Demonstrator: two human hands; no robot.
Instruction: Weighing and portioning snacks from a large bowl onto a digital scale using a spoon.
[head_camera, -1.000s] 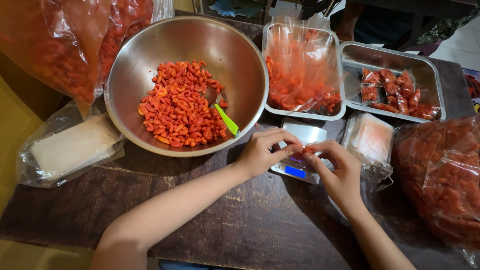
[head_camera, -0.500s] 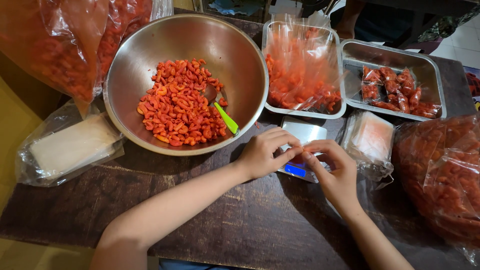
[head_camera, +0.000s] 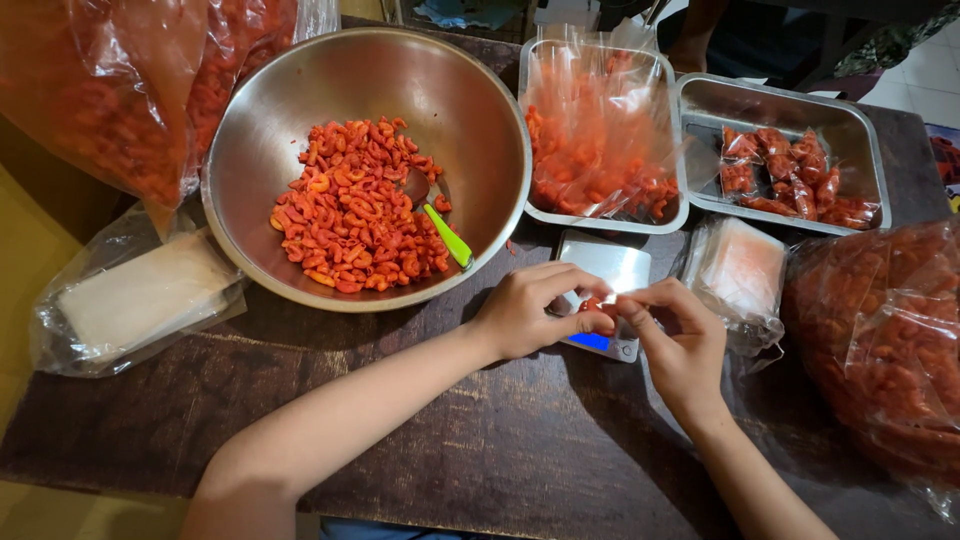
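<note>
My left hand (head_camera: 535, 308) and my right hand (head_camera: 678, 340) meet over a small digital scale (head_camera: 606, 268) with a blue lit display. Both pinch a small clear plastic bag (head_camera: 601, 308) holding a few red-orange snack pieces, just above the scale's front edge. A large steel bowl (head_camera: 470, 110) sits beyond my left hand, half filled with red-orange curled snacks (head_camera: 350, 215) and a spoon with a green handle (head_camera: 447, 235).
A steel tray of upright clear bags (head_camera: 600, 140) and a second steel tray (head_camera: 860, 130) with small filled packets stand at the back. A stack of empty clear bags (head_camera: 745, 268) lies right of the scale. Big bags of snacks sit at far left (head_camera: 110, 100) and far right (head_camera: 890, 350). A wrapped white stack (head_camera: 140, 300) lies left.
Both hands have stayed over the scale, fingers shifting slightly on the small bag; the right hand's fingers have curled closer to the left.
</note>
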